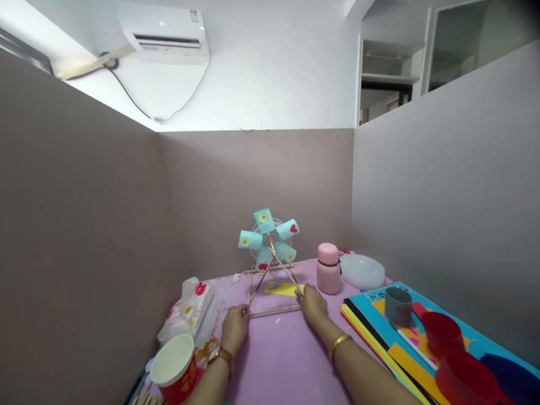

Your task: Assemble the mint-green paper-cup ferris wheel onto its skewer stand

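Observation:
A model Ferris wheel stands on the pink tabletop (274, 360) in front of me. Its clear round disc (278, 229) carries several light-blue paper pieces (250, 240) with flower and heart stickers. Thin wooden sticks form its stand (276, 311), with slanting legs that meet near the wheel's centre. My left hand (235, 328) pinches the stand's near left corner. At the near right corner, my right hand (313, 306) has its fingers closed on the sticks. Behind the near bar lies a yellow paper piece (283, 289), partly hidden by the legs.
A pink bottle (328, 270) and a whitish bowl (361, 271) stand at the back right. Coloured sheets (363, 332) with a grey cup (398, 307) and red cups (442, 333) lie right. On the left are a paper cup (174, 368), scissors (206, 351) and a plastic packet (185, 309).

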Demonstrator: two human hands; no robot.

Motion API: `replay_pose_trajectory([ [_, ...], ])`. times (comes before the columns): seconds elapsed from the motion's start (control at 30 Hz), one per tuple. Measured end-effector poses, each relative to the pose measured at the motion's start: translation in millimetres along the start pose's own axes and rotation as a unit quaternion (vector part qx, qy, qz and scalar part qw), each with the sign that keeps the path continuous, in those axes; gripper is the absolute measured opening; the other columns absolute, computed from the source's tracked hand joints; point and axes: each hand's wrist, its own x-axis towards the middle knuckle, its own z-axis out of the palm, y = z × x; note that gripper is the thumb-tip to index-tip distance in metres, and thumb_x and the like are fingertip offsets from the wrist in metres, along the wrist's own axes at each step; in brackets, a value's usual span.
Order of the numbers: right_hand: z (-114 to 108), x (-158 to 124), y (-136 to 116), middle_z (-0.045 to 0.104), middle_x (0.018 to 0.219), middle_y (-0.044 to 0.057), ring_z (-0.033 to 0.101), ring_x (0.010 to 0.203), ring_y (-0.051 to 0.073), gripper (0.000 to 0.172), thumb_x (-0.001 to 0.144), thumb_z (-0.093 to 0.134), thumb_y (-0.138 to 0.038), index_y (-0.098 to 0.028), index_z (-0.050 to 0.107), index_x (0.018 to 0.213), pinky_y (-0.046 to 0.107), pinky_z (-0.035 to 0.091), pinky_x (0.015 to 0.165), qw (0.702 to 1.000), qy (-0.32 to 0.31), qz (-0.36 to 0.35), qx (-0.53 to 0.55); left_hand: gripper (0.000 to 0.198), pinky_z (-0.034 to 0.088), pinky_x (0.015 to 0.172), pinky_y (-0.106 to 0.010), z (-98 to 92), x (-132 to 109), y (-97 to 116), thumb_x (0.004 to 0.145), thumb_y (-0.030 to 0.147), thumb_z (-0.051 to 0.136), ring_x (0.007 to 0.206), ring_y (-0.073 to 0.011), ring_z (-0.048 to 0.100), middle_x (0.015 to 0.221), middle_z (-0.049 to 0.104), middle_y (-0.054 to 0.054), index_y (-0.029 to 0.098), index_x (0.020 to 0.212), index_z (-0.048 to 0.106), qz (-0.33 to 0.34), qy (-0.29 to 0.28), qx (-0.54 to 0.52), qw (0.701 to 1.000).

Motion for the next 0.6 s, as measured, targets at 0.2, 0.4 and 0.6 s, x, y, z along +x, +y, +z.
replay_pose_trajectory([
  [0.2, -4, -15, 3, 0.06, 0.111, 0.007, 0.059, 0.098, 0.021, 0.027, 0.09, 0.054, -0.034, -0.016, 0.057, 0.11, 0.041, 0.05, 0.081, 0.998, 0.027, -0.047, 0.013, 0.027, 0.048, 0.086, -0.043, 7.0, 0, -3, 0.088, 0.031, 0.053, 0.099, -0.02, 0.06, 0.109, 0.062, -0.006, 0.016, 0.109, 0.057, -0.005, 0.032, 0.04, 0.999],
  [0.4, -8, -35, 18, 0.059, 0.113, 0.007, 0.055, 0.105, 0.023, 0.026, 0.087, 0.059, -0.029, -0.016, 0.057, 0.109, 0.042, 0.049, 0.085, 0.996, 0.039, -0.086, -0.001, 0.026, 0.05, 0.083, -0.041, 7.4, -1, -5, 0.087, 0.032, 0.055, 0.095, -0.0191, 0.061, 0.105, 0.063, -0.005, 0.016, 0.107, 0.058, 0.009, 0.025, 0.061, 0.998],
  [0.6, 0, -27, 22, 0.062, 0.105, 0.005, 0.059, 0.098, 0.02, 0.015, 0.089, 0.057, -0.025, -0.015, 0.061, 0.099, 0.04, 0.05, 0.082, 0.996, 0.032, -0.086, -0.017, 0.023, 0.05, 0.082, -0.04, 9.2, 2, -6, 0.087, 0.03, 0.055, 0.092, -0.0181, 0.063, 0.101, 0.065, -0.004, 0.015, 0.104, 0.059, 0.012, 0.023, 0.077, 0.997],
])
